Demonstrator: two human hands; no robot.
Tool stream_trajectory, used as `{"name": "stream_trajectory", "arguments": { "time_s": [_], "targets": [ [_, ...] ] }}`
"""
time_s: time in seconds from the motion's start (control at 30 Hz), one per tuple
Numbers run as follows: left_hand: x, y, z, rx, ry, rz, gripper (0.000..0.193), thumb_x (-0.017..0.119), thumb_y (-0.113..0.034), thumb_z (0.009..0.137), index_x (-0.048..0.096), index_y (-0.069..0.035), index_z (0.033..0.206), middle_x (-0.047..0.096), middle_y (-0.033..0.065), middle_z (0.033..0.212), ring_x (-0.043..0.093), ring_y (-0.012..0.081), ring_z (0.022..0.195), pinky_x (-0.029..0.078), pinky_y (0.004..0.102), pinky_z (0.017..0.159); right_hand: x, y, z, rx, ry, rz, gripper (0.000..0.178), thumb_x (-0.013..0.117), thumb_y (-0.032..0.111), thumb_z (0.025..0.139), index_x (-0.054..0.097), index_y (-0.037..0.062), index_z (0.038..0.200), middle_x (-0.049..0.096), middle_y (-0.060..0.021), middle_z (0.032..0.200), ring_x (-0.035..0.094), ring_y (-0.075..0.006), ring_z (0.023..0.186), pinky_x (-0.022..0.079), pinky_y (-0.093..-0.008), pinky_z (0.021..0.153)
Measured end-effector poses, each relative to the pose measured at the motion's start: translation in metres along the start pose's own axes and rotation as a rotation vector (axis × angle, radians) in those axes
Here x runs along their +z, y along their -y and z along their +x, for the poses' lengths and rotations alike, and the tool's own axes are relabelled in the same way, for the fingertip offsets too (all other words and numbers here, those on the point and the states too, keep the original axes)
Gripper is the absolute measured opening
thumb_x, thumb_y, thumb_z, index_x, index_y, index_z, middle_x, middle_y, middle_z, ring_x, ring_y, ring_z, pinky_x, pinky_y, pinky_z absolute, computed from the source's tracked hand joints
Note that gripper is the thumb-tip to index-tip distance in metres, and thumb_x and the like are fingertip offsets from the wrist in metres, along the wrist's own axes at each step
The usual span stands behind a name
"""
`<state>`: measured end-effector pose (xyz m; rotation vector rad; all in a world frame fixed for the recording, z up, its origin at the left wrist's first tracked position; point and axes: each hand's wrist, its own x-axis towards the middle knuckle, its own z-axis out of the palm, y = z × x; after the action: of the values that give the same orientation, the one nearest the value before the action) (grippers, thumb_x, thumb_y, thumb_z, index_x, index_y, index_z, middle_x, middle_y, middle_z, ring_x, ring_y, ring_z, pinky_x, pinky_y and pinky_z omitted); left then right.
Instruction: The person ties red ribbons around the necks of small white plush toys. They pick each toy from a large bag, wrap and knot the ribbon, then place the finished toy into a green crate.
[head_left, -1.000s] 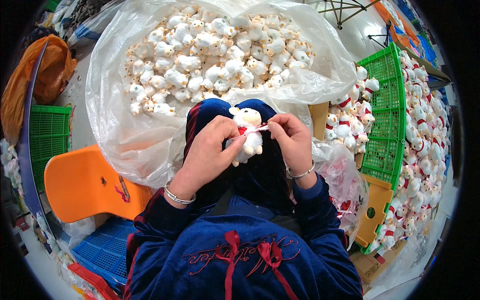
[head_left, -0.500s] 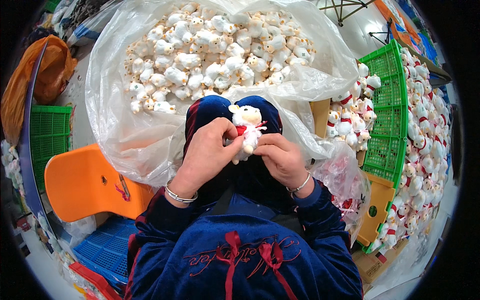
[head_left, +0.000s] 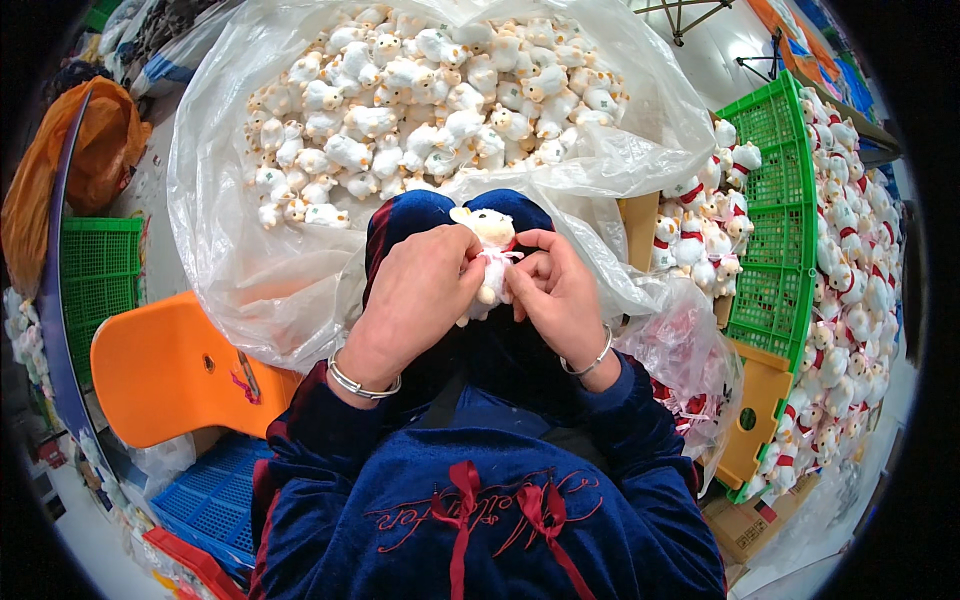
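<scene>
A small white plush animal (head_left: 490, 228) with a cream face and feet sits upright over my lap, between both hands. Around its neck is a red band, and a pale ribbon bow (head_left: 502, 256) lies on its chest. My left hand (head_left: 418, 290) is closed on the toy's left side, its back hiding part of the body. The thumb and fingers of my right hand (head_left: 552, 292) are pinched together at the bow's right end, touching the toy's chest. How much of the ribbon lies between those fingertips is hard to see.
A clear plastic sheet (head_left: 235, 190) in front holds a heap of white plush toys (head_left: 420, 110). Rightward are toys with red bands (head_left: 700, 240), a green crate (head_left: 765, 210), and a bag of red pieces (head_left: 685, 350). An orange chair (head_left: 165, 370) holding a small tool (head_left: 249, 375) stands left.
My right hand has moved inward and up, from the toy's lower side to the bow. The left hand has shifted slightly higher over the toy, covering more of the red.
</scene>
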<state>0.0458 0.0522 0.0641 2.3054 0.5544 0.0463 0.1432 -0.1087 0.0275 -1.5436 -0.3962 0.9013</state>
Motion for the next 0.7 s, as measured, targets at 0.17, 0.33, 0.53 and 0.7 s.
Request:
{"name": "stream_trajectory", "arguments": {
  "time_s": [0.17, 0.33, 0.53, 0.7],
  "targets": [
    [0.0, 0.002, 0.0, 0.035, -0.029, -0.007, 0.01, 0.067, -0.008, 0.087, 0.062, 0.0, 0.092, 0.066, 0.0162, 0.087, 0.067, 0.034, 0.081, 0.052, 0.043, 0.07, 0.0, -0.005, 0.005, 0.055, 0.03, -0.101, 0.029, 0.073, 0.01, 0.093, 0.057, -0.0043, 0.113, 0.066, -0.0032, 0.078, 0.059, -0.0055, 0.062, 0.047, -0.0217, 0.055],
    [0.004, 0.004, 0.0, 0.128, -0.116, -0.094, 0.009, 0.065, -0.008, 0.089, 0.061, -0.004, 0.096, 0.064, 0.0142, 0.094, 0.067, 0.0362, 0.083, 0.053, 0.0447, 0.071, -0.001, -0.014, 0.008, -0.027, -0.011, -0.127, 0.025, 0.077, 0.012, 0.091, 0.062, -0.0007, 0.107, 0.062, 0.0007, 0.078, 0.052, -0.0027, 0.064, 0.044, -0.0202, 0.058],
    [0.004, 0.003, -0.004, 0.087, -0.163, -0.075, 0.013, 0.066, -0.009, 0.09, 0.065, -0.004, 0.102, 0.067, 0.0129, 0.094, 0.067, 0.0326, 0.082, 0.053, 0.0412, 0.071, 0.0, -0.011, 0.009, -0.066, -0.007, -0.152, 0.017, 0.074, 0.008, 0.093, 0.064, 0.0007, 0.104, 0.062, 0.0026, 0.083, 0.053, -0.0018, 0.068, 0.043, -0.0183, 0.059],
    [-0.002, 0.005, -0.006, 0.02, -0.088, -0.095, 0.018, 0.069, -0.007, 0.089, 0.068, 0.0, 0.106, 0.068, 0.0132, 0.089, 0.066, 0.024, 0.074, 0.052, 0.034, 0.067, 0.002, -0.008, 0.009, -0.048, -0.008, -0.07, 0.012, 0.07, 0.01, 0.097, 0.065, 0.0001, 0.102, 0.062, 0.002, 0.081, 0.052, -0.0026, 0.065, 0.044, -0.0203, 0.061]
  ]
}}
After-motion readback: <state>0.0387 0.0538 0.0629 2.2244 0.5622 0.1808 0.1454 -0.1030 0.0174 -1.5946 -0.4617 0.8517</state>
